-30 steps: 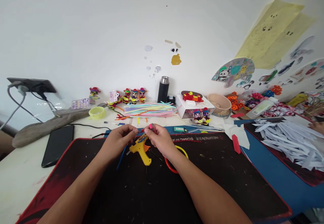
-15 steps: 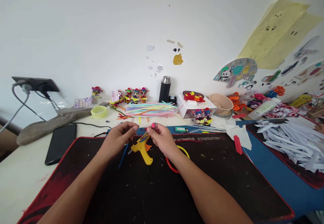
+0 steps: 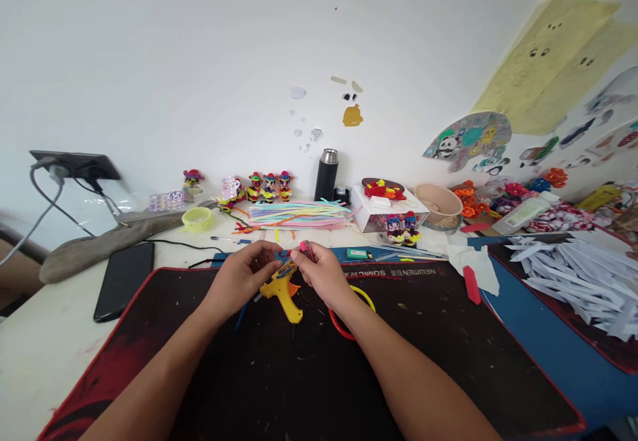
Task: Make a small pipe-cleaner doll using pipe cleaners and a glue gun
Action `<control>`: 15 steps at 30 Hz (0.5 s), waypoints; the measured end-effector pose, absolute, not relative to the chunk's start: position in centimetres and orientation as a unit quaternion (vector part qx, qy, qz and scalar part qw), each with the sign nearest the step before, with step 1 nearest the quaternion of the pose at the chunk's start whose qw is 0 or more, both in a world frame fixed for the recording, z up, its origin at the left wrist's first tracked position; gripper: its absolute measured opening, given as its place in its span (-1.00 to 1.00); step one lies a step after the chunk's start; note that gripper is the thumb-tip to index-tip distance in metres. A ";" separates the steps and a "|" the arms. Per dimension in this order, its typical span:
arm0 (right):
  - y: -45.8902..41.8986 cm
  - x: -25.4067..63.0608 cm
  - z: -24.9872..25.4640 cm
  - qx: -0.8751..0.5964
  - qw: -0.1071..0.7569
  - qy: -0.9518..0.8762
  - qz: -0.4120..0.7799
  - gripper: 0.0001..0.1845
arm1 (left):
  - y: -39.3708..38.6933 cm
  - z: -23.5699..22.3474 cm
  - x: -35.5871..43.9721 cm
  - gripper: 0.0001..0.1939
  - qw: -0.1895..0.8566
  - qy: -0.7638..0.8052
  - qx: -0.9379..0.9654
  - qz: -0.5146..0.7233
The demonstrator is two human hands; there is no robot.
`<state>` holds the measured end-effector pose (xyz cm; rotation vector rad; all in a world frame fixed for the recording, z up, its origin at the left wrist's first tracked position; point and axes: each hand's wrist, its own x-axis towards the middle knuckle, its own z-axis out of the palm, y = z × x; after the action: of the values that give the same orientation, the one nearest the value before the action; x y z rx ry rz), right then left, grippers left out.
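My right hand (image 3: 326, 275) pinches a small pink-and-dark craft piece (image 3: 306, 248) between thumb and fingers; its exact kind is too small to make out. Close by on the left, my left hand (image 3: 246, 278) has curved fingers, with thumb and forefinger apart and nothing visible between them. A yellow hot glue gun (image 3: 286, 300) with an orange trigger lies on the black mat (image 3: 319, 388) below and between both hands. Beside my right wrist is a red and yellow ring (image 3: 367, 298), partly covered by the forearm. A blue stick (image 3: 241, 317) shows next to my left hand.
Behind the hands are pastel pipe cleaners (image 3: 299, 215), small figures (image 3: 270, 187), a black thermos (image 3: 327, 175) and a white box (image 3: 366, 208). A phone (image 3: 124, 281) and driftwood (image 3: 84, 248) lie left. Paper strips (image 3: 578, 281) are piled right.
My left hand has moved right, closer to my right hand, and its thumb and forefinger have parted. My right hand still pinches the small pink-and-dark piece. The view has shifted slightly.
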<state>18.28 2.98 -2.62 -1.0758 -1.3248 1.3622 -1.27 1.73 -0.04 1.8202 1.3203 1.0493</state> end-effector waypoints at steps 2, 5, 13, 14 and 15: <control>3.0 18.3 -2.7 -0.436 0.465 -0.540 0.550 -0.52 | 1.7 0.0 -1.3 -0.69 0.316 0.505 0.695 0.403; 3.0 18.2 -2.8 -0.435 0.465 -0.543 0.547 -0.52 | 1.7 0.1 -1.3 -0.71 0.307 0.505 0.699 0.403; 3.0 18.2 -2.8 -0.435 0.465 -0.549 0.542 -0.54 | 1.8 -0.2 -1.3 -0.73 0.280 0.513 0.709 0.395; 2.9 18.2 -2.8 -0.435 0.464 -0.549 0.542 -0.54 | 1.8 -0.2 -1.3 -0.73 0.279 0.513 0.710 0.394; 2.9 18.2 -2.7 -0.436 0.463 -0.549 0.543 -0.54 | 1.8 -0.2 -1.3 -0.73 0.278 0.513 0.710 0.393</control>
<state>18.20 2.93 -2.73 -1.0716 -1.3484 1.3341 -1.28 1.77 -0.17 1.9068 1.3780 1.0543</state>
